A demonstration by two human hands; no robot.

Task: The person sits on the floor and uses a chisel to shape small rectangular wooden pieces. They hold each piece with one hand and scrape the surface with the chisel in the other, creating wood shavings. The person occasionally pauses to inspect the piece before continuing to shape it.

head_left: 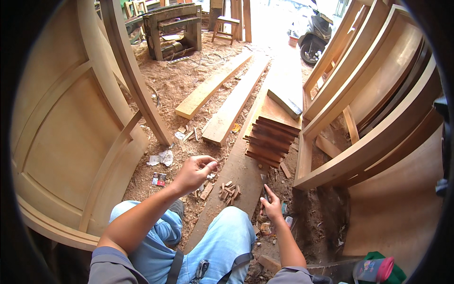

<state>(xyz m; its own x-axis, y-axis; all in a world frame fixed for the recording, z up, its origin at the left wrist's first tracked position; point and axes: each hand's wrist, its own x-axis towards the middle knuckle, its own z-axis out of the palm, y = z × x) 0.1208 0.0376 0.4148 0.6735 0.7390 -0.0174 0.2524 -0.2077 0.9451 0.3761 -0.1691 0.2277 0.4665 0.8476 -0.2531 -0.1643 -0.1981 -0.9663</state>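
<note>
My left hand hovers over the left edge of a long plank, its thumb and fingertips pinched together. Whatever they pinch, if anything, is too small to make out. My right hand is closed around a slim chisel with a pale flat tip pointing away from me, beside the plank's right edge. Between the hands, a little pile of short wood blocks lies on the plank. Farther along it rests a stack of dark brown slats, with a grey-sided block behind.
Two thick boards lie on the shaving-strewn floor ahead. A panelled door leans at my left; wooden frames stand at my right. Farther back are a machine, a stool and a scooter. My knees flank the plank.
</note>
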